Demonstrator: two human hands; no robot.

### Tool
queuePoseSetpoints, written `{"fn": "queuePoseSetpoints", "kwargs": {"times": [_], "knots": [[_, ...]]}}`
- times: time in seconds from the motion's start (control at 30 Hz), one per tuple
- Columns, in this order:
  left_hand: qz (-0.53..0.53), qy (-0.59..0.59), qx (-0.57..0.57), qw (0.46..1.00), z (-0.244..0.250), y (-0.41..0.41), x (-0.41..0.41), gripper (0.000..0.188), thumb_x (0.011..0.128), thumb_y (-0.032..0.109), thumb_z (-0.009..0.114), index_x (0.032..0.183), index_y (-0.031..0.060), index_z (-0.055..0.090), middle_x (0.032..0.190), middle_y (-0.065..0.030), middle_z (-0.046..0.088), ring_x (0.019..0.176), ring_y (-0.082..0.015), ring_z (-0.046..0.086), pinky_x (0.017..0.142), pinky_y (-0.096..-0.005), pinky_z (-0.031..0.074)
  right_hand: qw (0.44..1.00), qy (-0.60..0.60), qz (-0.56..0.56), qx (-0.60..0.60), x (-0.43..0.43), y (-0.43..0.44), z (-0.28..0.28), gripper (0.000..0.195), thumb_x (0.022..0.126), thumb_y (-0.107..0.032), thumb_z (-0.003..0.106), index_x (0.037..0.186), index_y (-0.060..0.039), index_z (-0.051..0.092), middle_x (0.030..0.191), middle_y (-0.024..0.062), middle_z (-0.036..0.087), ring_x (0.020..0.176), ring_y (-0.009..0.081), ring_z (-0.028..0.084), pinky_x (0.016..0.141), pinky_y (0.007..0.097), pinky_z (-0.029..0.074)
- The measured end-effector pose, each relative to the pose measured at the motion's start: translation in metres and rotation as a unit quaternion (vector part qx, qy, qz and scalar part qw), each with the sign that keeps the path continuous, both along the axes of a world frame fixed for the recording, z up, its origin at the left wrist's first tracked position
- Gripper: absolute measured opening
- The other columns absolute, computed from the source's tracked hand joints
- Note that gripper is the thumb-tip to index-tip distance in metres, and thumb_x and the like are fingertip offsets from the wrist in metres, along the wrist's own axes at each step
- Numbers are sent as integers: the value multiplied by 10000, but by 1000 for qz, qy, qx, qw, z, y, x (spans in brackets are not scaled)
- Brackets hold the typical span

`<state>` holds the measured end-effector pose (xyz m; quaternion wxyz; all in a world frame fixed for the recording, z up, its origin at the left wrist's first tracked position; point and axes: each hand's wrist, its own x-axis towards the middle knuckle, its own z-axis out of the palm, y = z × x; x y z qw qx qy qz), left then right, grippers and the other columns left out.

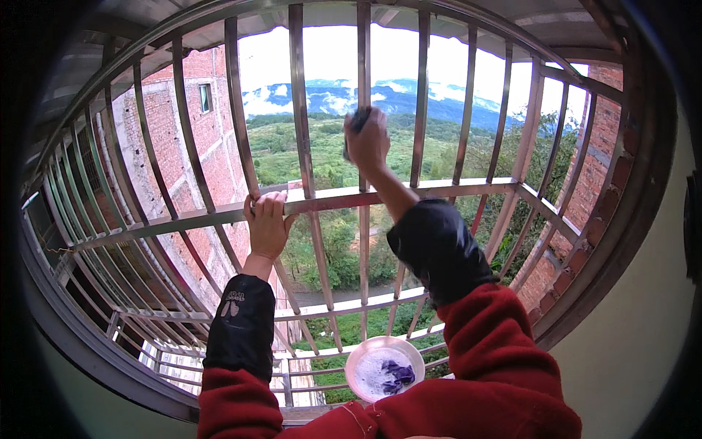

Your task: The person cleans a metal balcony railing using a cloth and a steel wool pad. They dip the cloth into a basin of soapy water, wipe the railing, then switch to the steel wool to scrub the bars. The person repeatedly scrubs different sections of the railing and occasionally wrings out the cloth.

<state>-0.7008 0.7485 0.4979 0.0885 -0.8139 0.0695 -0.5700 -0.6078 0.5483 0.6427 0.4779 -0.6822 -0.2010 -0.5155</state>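
My right hand point(369, 141) is raised and closed around a dark cloth point(359, 119), pressed about an upright metal bar point(364, 55) of the window cage. Part of the cloth is hidden by my fingers. Lower and to the left, my left hand point(269, 222) grips the horizontal metal rail point(340, 202), its fingers over the top. A pink plastic basin point(351, 378) of sudsy water stands low in front of me. In the basin lies a wet purple cloth point(399, 375).
Upright bars surround me on the left, front and right. A lower rail point(351, 307) runs beneath the one I hold. Beyond the cage stand a brick building point(159, 137) on the left and a brick wall point(595, 148) on the right. The window frame point(109, 365) curves along the near side.
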Motion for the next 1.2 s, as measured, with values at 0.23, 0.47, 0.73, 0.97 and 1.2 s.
{"fn": "queuePoseSetpoints", "kwargs": {"times": [0.23,0.47,0.73,0.97,1.2], "knots": [[-1,12,-9,1000,1,2,-6,455,884,400,539,1211,88,487,1128,-66,508,1113,-242,455,1076,-519,204,995,32,83,35,41,8,189,366,749,-309,645,947,-1,655,914,184,684,913,334,665,808,415,518],[-5,-4,-1,1000,0,-3,1,475,861,401,575,1209,88,491,1116,-60,513,1111,-238,450,1075,-515,208,998,-46,8,51,70,2,198,495,673,-381,699,966,17,672,934,239,671,875,366,670,797,408,535],[12,9,-5,1000,-3,5,-3,475,848,368,617,1214,99,478,1134,-65,501,1122,-254,438,1089,-499,182,992,122,10,35,3,9,84,365,693,-296,696,946,-46,618,896,162,676,883,343,660,792,435,518],[30,4,6,1000,-4,8,-2,465,902,454,505,1199,96,499,1134,-63,520,1119,-246,461,1092,-506,194,986,152,43,46,-6,6,-2,359,707,-276,696,969,-68,565,954,156,632,876,362,639,766,463,515],[34,25,3,999,-1,2,-4,461,894,427,529,1213,96,491,1124,-71,518,1123,-257,454,1101,-508,185,989,139,16,42,-1,4,-47,332,694,-250,696,952,-81,573,897,156,645,852,370,635,741,468,510]]}}
